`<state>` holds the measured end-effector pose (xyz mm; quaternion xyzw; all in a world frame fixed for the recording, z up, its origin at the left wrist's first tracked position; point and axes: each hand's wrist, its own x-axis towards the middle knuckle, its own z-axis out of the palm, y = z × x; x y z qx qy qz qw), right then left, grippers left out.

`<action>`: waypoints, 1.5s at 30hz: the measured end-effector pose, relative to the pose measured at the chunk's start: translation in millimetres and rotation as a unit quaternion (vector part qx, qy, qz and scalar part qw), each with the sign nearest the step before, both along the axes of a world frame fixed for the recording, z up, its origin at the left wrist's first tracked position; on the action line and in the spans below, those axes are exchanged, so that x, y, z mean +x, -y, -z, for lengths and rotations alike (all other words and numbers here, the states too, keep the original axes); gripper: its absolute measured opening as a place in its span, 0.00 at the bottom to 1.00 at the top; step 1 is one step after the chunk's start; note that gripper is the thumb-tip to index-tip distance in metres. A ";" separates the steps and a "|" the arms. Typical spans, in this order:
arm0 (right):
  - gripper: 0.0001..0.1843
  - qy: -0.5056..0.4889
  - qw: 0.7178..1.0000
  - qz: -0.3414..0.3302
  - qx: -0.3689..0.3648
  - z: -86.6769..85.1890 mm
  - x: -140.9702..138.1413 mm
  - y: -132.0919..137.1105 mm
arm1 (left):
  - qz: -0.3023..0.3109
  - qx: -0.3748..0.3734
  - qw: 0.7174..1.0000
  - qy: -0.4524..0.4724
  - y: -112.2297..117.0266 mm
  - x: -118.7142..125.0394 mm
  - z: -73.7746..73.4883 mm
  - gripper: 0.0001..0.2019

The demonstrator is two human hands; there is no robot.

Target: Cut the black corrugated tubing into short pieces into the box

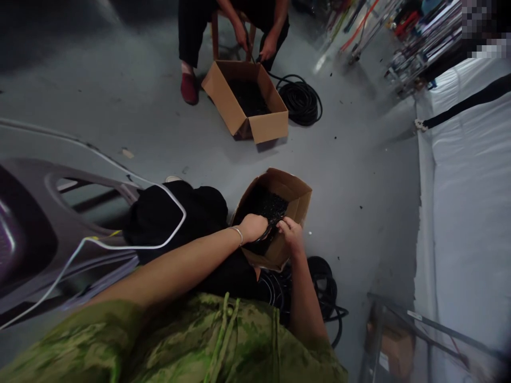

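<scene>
My left hand (254,229), a bracelet at its wrist, is closed around a dark-handled tool. Its shape resembles scissors or cutters, but the blades do not show clearly. Close by on the right, my right hand (290,233) pinches a thin black hose or cable end between thumb and fingers. Both hands are over an open cardboard box (299,205) in front of my legs. Small black pieces (261,205) cover the box's bottom. A coil of black hose (325,284) lies on the floor below the box, partly behind my right forearm.
Ahead, a seated person (235,26) holds something black over a second cardboard box (271,125) of black pieces. Another black coil (301,101) lies beside that box. A plastic chair (91,175) and white cable (151,246) are at left. White sheeting (471,202) covers the right side.
</scene>
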<state>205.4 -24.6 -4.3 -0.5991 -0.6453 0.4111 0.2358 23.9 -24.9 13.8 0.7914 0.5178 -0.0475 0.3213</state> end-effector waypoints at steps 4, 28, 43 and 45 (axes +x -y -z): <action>0.16 0.019 1.000 -0.003 0.010 2.7 -0.4 0.8 | -0.003 0.002 1.000 0.014 1.2 0.0 1.5 0.20; 0.19 0.071 0.997 0.002 0.020 19.1 8.1 5.0 | 0.027 -0.015 1.000 -0.006 2.9 1.5 -2.2 0.20; 0.15 0.236 0.965 -0.063 0.091 27.7 6.7 -0.9 | 0.031 -0.011 0.999 -0.021 1.5 2.2 -1.1 0.13; 0.15 0.238 0.966 -0.057 0.082 29.7 8.2 -0.2 | 0.035 -0.019 0.999 -0.023 1.0 3.0 -0.6 0.13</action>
